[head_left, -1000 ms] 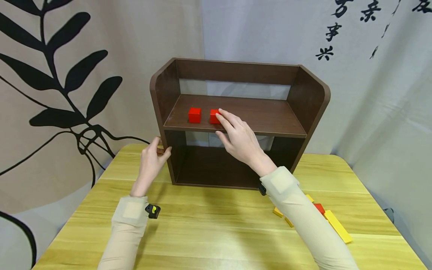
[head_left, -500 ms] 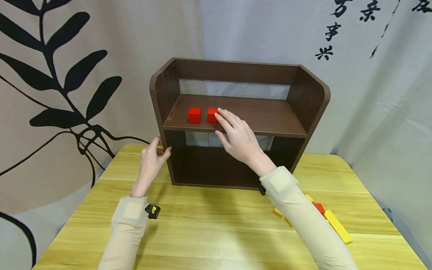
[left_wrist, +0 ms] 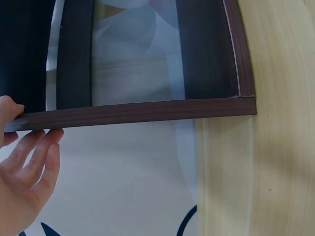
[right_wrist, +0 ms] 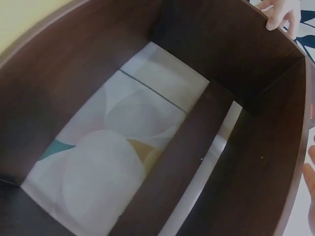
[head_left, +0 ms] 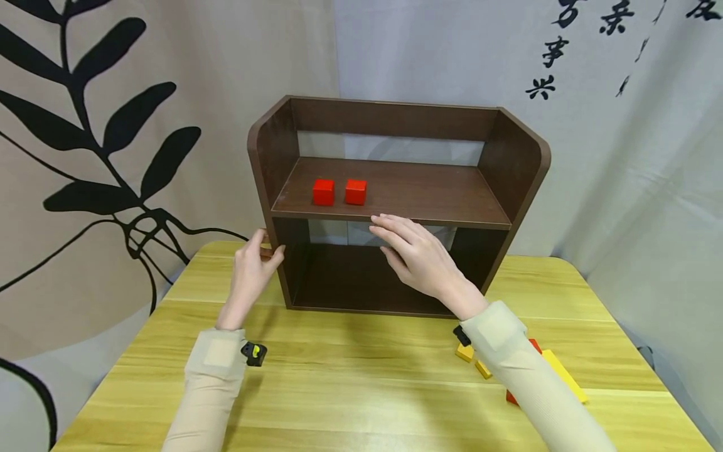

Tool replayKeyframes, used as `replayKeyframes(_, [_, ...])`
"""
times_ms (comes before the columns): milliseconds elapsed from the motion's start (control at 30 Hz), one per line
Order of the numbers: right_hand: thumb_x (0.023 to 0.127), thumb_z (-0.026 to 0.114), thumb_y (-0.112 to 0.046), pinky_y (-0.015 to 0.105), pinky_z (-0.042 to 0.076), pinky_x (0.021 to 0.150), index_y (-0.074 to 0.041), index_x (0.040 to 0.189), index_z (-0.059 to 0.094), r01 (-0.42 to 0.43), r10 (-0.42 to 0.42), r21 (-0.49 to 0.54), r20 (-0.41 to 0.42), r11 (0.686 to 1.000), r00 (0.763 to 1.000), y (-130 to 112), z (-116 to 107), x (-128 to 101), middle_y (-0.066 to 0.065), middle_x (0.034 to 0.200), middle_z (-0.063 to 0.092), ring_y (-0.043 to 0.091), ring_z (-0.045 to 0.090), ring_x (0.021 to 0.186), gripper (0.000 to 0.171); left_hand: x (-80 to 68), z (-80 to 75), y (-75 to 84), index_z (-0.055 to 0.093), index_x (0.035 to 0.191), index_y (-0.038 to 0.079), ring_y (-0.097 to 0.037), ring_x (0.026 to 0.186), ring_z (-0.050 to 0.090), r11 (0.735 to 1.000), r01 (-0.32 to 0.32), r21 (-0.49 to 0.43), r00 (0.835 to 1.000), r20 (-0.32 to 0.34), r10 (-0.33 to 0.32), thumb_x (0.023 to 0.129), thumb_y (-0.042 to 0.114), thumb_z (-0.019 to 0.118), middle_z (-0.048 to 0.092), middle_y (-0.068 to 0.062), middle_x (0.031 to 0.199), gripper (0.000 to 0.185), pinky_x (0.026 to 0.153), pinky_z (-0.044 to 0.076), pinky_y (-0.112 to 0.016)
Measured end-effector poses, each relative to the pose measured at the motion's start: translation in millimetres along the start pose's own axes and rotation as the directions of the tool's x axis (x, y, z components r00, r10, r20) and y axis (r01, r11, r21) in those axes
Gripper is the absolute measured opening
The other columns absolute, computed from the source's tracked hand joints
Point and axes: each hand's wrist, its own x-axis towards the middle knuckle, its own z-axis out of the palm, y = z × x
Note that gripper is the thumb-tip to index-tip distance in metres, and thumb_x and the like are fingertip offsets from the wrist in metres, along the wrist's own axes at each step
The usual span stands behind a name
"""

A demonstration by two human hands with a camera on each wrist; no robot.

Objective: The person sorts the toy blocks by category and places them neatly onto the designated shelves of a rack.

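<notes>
A dark brown two-tier wooden shelf (head_left: 435,191) stands on the table. Two red cubes, a left one (head_left: 324,193) and a right one (head_left: 356,192), sit side by side with a small gap on its upper board, toward the left. My left hand (head_left: 251,270) grips the shelf's left side panel; in the left wrist view the thumb is on one face and the fingers (left_wrist: 37,162) are on the other. My right hand (head_left: 420,260) hovers before the upper board's front edge, holding nothing, its fingers extended. Only its fingertips (right_wrist: 309,174) show in the right wrist view.
On the wooden table (head_left: 361,389), near my right forearm, lie small yellow blocks (head_left: 464,352), a long yellow block (head_left: 565,375) and a red block (head_left: 511,397). The sleeve partly hides this group. A printed curtain (head_left: 621,157) hangs behind the shelf.
The right red cube has slid left, closer to the other cube. My right hand has then let go of it and drawn back down and to the right. The left hand stays put.
</notes>
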Motion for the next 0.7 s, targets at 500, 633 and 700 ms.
replayKeyframes(500, [0.084, 0.069, -0.006, 0.039, 0.053, 0.092, -0.009, 0.12, 0.063, -0.28, 0.252, 0.189, 0.16, 0.941, 0.955, 22.1, -11.5, -97.7, 0.006, 0.12, 0.066, 0.021, 0.061, 0.111, 0.037, -1.2, 1.1, -2.7, 0.054, 0.098, -0.004, -0.038, 0.072, 0.07, 1.0, -0.005, -0.001, 1.0, 0.002, 0.005, 0.084, 0.006, 0.067, 0.067, -0.026, 0.093, 0.021, 0.06, 0.059, -0.048])
replayKeyframes(633, [0.084, 0.068, -0.005, 0.038, 0.055, 0.088, -0.009, 0.117, 0.064, -0.358, 0.298, 0.236, 0.256, 0.903, 0.92, 28.5, -19.3, -127.7, 0.005, 0.116, 0.068, 0.021, 0.063, 0.108, 0.034, -1.2, 0.5, -2.8, 0.054, 0.097, -0.004, -0.038, 0.071, 0.07, 1.0, -0.013, 0.009, 1.0, -0.002, 0.013, 0.085, 0.007, 0.066, 0.067, -0.026, 0.091, 0.021, 0.059, 0.059, -0.048])
replayKeyframes(700, [0.085, 0.067, -0.006, 0.037, 0.056, 0.087, -0.01, 0.117, 0.063, -0.404, 0.319, 0.248, 0.32, 0.881, 0.892, 30.6, -24.7, -143.0, 0.004, 0.116, 0.068, 0.02, 0.064, 0.106, 0.032, -0.9, 0.5, -2.8, 0.054, 0.097, -0.004, -0.038, 0.071, 0.07, 1.0, -0.011, 0.008, 1.0, 0.0, 0.011, 0.085, 0.007, 0.066, 0.067, -0.026, 0.092, 0.021, 0.059, 0.059, -0.047])
